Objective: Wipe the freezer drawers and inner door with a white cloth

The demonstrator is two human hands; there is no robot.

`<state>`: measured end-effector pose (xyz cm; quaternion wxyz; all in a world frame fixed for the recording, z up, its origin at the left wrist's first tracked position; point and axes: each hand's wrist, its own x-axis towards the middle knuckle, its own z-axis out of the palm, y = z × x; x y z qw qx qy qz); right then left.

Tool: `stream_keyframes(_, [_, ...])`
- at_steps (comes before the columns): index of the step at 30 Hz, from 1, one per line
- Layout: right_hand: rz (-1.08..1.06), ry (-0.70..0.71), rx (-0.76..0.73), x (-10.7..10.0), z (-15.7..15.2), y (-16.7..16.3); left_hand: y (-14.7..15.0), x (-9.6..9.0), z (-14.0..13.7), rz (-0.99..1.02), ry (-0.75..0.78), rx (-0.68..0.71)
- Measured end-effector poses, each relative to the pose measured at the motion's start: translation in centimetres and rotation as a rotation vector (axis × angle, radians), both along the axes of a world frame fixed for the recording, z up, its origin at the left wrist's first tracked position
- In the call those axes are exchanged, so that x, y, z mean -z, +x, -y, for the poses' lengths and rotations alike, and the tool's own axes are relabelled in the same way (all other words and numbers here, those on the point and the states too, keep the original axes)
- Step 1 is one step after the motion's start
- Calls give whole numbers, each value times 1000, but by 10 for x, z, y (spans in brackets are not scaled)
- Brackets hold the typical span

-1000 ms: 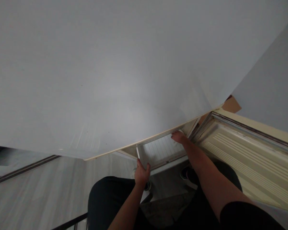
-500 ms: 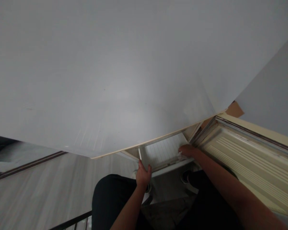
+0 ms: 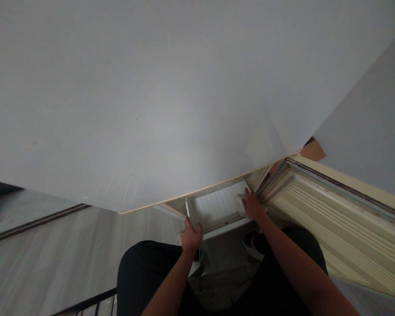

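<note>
Black trousers are worn over both legs, and dark shoes with pale edges (partly hidden) are seen below. Both forearms are bare; no sleeves are seen.

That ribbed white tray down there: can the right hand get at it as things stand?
Probably yes: the right hand already rests on the ribbed white tray near its right end, with nothing between them; the left hand grips the front left corner.

A big white panel overhangs the drawer, leaving a narrow gap; the open door crowds its right side.
</note>
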<state>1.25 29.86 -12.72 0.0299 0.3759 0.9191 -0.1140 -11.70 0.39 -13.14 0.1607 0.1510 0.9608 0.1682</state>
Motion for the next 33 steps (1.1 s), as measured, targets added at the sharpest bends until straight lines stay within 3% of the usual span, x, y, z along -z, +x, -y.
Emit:
stream_keyframes(4, [62, 7, 4, 0, -6, -14, 0, -3, -1, 11, -16, -5])
stream_keyframes(9, [176, 149, -58, -28, 8, -22, 1, -3, -1, 19, -46, -22])
stream_keyframes(15, [265, 30, -21, -51, -2, -15, 1, -3, -2, 16, -50, -24])
stream_keyframes(20, [53, 264, -104, -65, -12, -11, 1, -3, -1, 10, -41, -28])
stream_keyframes(25, [161, 67, 125, -51, -8, -13, 1, -3, 0, 15, -28, -26])
stream_keyframes(29, [111, 59, 175, -32, -9, -17, 1, -2, 0, 15, -20, -30])
stream_keyframes(33, [101, -29, 234, -27, -6, -21, 1, -3, 0, 12, -16, -40])
